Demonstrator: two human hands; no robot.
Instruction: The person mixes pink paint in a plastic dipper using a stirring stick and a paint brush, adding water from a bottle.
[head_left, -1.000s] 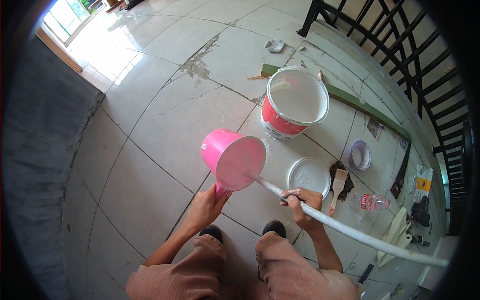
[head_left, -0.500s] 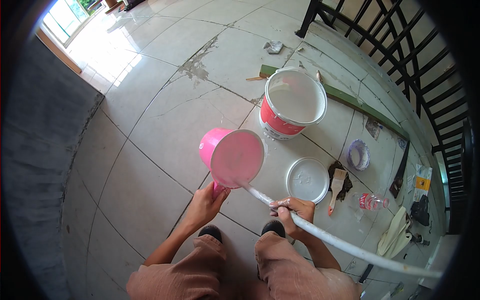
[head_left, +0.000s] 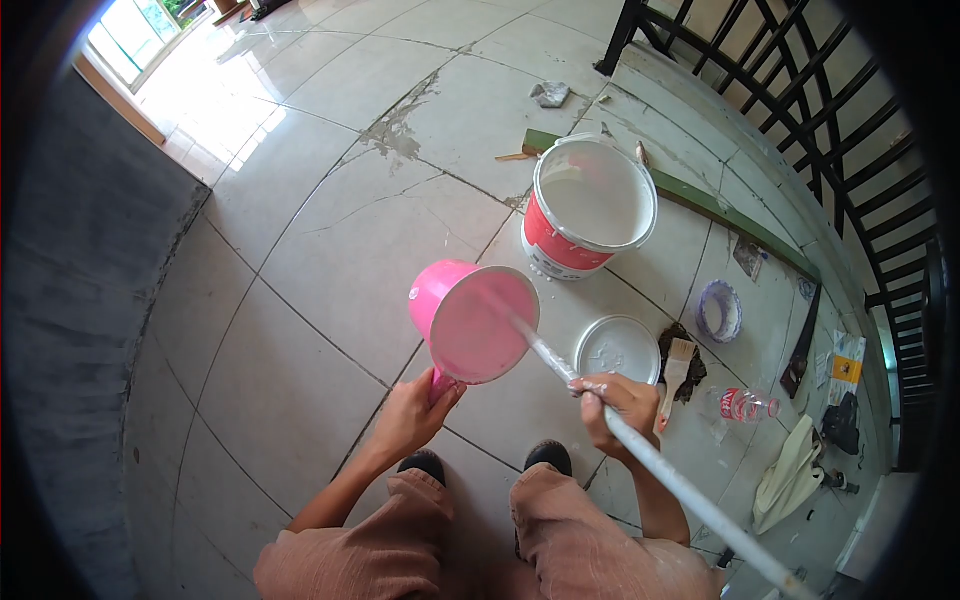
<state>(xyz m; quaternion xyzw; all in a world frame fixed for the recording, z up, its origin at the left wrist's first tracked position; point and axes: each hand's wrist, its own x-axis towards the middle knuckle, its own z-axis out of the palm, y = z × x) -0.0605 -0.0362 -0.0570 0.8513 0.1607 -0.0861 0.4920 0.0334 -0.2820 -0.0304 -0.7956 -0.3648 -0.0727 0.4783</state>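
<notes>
My left hand [head_left: 414, 413] is wrapped round the short handle of a pink water dipper [head_left: 440, 300], held above the floor with its mouth tilted toward me. Inside, whitish residue coats the pink bowl. A long white-smeared pole [head_left: 665, 475] is gripped in my right hand [head_left: 618, 408], with white smears on the fingers. The pole's far end reaches into the dipper, and its other end runs down to the lower right. Beyond the dipper stands a white and red paint bucket [head_left: 565, 243], uncovered, with white inside. Its white lid [head_left: 612, 345] lies on the floor near my right hand.
A paintbrush [head_left: 678, 365] rests on a dark rag, beside a plastic bottle [head_left: 745, 404] and a purple-rimmed tub [head_left: 719, 310]. A green beam [head_left: 715, 208] lies behind the bucket. Black railing [head_left: 790, 110] borders the right; a grey wall [head_left: 90, 260] stands left. A handsaw [head_left: 802, 345] lies right.
My right hand has shifted right, and the pole has swung to a steeper slant, its tip now deeper across the dipper's mouth. The dipper has moved slightly right.
</notes>
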